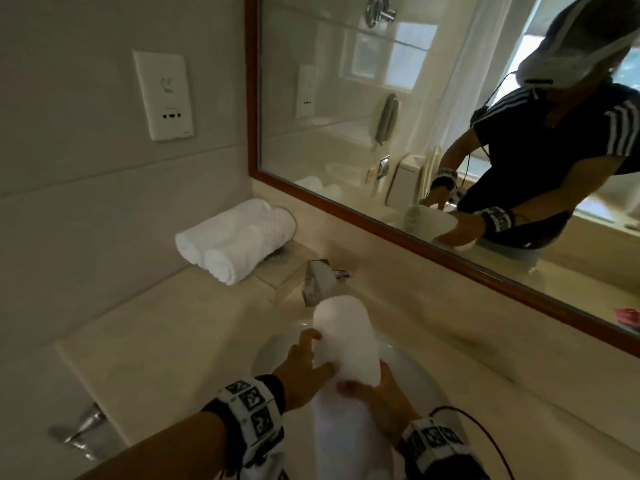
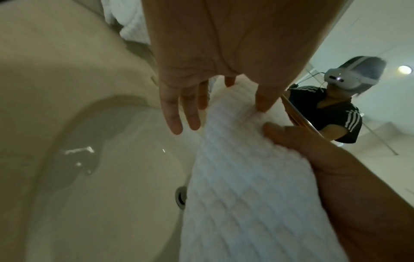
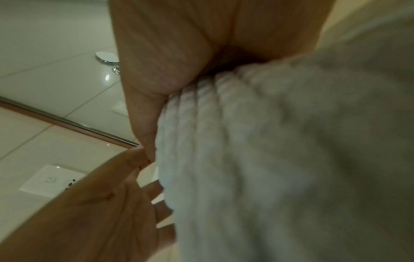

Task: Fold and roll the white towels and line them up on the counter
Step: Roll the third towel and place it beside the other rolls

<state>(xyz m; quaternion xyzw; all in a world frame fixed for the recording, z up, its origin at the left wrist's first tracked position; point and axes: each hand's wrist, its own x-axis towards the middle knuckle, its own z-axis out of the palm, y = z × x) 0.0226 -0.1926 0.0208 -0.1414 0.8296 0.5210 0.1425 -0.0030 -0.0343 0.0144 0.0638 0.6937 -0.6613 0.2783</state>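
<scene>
A white waffle-weave towel (image 1: 346,341) is held up over the sink (image 1: 268,351), its lower part hanging toward me. My left hand (image 1: 304,358) pinches its left edge, thumb on the front and straight fingers behind, as the left wrist view shows on the towel (image 2: 246,177) under the left hand (image 2: 190,99). My right hand (image 1: 377,389) grips the towel from the right lower down, and the cloth (image 3: 268,159) bunches in its palm (image 3: 168,53). Two rolled white towels (image 1: 235,237) lie side by side on the counter (image 1: 156,323) in the back left corner.
A chrome faucet (image 1: 318,282) stands just behind the held towel, next to a stone box (image 1: 277,275). A wood-framed mirror (image 1: 450,133) runs along the back wall. A white wall plate (image 1: 164,95) hangs on the left wall. The counter edge drops off at the near left.
</scene>
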